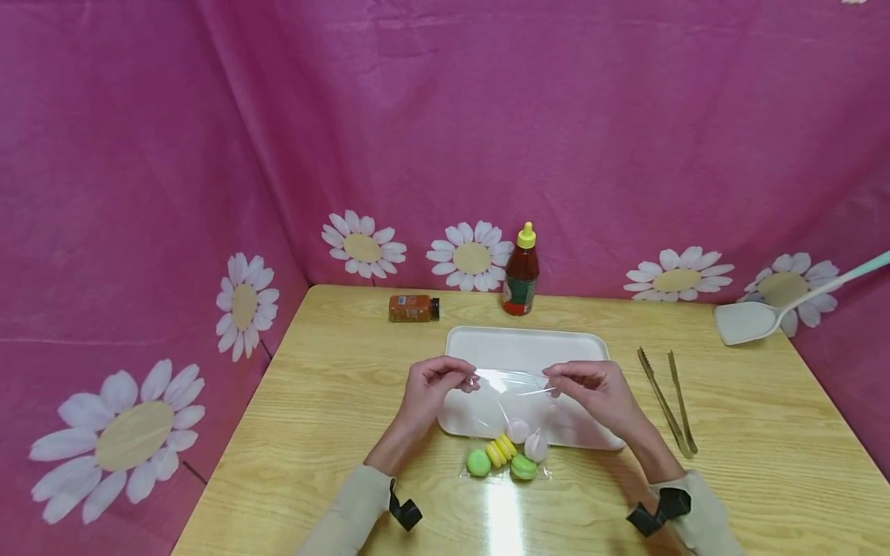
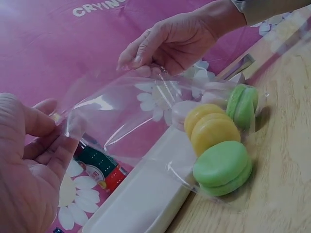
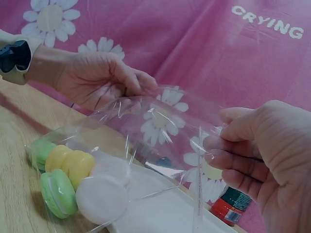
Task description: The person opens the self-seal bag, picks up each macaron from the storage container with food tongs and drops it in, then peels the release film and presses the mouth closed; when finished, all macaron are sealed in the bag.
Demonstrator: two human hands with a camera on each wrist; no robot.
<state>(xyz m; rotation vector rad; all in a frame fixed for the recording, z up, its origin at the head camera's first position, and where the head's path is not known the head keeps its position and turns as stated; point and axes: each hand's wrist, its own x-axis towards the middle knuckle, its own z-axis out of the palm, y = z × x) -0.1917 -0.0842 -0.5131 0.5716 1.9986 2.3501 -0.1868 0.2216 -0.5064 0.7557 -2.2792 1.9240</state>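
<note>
A clear plastic bag is stretched between both hands, its upper edge held over the tray. My left hand pinches one upper corner between thumb and fingers, and my right hand pinches the other. Inside the bag's lower end lie green macarons, yellow macarons and pale pink macarons. That end rests on the wooden table just in front of the white tray, partly over its near rim. In the right wrist view the left hand shows across the bag.
A red sauce bottle with a yellow cap stands behind the tray. To its left a spice jar lies on its side. Metal tongs lie right of the tray, and a white spatula sits at the far right. Pink flowered cloth surrounds the table.
</note>
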